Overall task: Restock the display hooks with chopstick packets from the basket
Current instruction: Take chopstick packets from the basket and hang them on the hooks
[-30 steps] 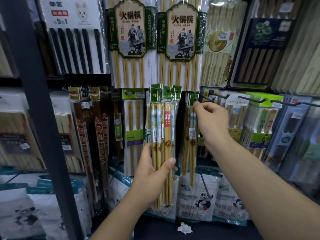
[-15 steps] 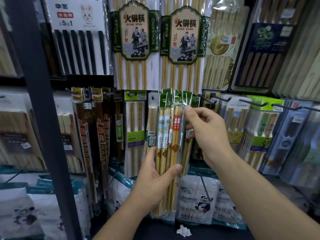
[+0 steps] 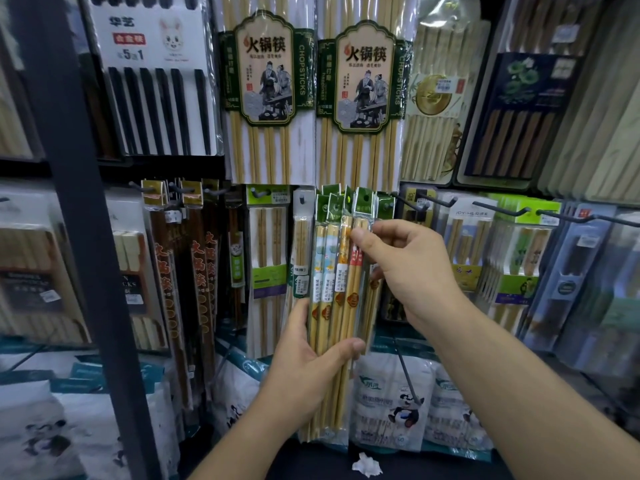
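My left hand [image 3: 304, 372] grips a fanned bundle of several chopstick packets [image 3: 330, 282] with green header cards, held upright in front of the display. My right hand [image 3: 408, 271] pinches the rightmost packet of the bundle [image 3: 360, 271] near its top, thumb on the front. Just right of the bundle's tops a black display hook [image 3: 424, 202] juts out, with a packet [image 3: 375, 294] hanging behind my right hand. The basket is out of view.
More packets hang on hooks to the left [image 3: 268, 244] and right [image 3: 512, 251]. Large hotpot chopstick packs [image 3: 266, 81] hang above. Bagged goods with panda prints [image 3: 394, 403] sit below. A dark vertical post [image 3: 79, 202] stands at the left. A crumpled scrap of paper [image 3: 367, 465] lies on the floor.
My right hand left the hook area and came left to the bundle, taking hold of its rightmost packet. The left hand raised the bundle slightly.
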Motion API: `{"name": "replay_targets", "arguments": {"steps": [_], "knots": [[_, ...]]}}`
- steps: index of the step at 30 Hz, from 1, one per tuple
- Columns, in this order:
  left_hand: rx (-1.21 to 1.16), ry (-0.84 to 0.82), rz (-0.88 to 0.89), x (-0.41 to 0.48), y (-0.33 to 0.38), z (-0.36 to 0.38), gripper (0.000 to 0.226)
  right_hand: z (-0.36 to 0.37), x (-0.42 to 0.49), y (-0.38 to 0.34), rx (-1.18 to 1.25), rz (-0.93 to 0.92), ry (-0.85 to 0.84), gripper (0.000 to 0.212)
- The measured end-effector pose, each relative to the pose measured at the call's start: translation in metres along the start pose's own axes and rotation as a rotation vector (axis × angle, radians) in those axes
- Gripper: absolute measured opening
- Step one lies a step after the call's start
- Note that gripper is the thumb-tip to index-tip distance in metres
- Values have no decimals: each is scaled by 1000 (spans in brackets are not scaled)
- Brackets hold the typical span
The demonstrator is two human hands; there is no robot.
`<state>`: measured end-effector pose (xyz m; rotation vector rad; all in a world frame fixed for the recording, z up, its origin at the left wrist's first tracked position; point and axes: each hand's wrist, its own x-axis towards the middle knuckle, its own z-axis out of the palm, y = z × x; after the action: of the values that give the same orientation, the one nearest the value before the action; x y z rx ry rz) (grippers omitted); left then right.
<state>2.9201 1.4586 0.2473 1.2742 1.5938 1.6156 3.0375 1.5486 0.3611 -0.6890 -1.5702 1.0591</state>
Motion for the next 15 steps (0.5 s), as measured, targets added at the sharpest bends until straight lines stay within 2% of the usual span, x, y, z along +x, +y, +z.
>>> {"name": "replay_targets", "arguments": {"steps": [3, 8, 9, 10, 12, 13, 14, 15], "knots": [[-104, -26, -8, 1, -1, 0, 124, -2, 2, 2, 34, -8, -3, 11], [-231, -10, 43, 2, 0, 0, 64, -4, 7, 6, 136, 47, -13, 16], [-250, 2, 39, 2, 0, 0, 60, -4, 9, 7, 159, 52, -2, 17], [-263, 16, 24, 2, 0, 0, 64, -4, 9, 7, 179, 55, 14, 19], [-254, 46, -1, 3, -3, -1, 87, -5, 13, 9, 182, 51, 54, 22], [-223, 61, 1, 4, -6, -2, 96, -7, 15, 10, 163, 43, 69, 17], [-206, 71, 8, 5, -7, -4, 101, -7, 16, 10, 149, 43, 81, 9], [-221, 73, 19, 5, -7, -5, 100, -8, 18, 10, 130, 36, 95, 11]]}}
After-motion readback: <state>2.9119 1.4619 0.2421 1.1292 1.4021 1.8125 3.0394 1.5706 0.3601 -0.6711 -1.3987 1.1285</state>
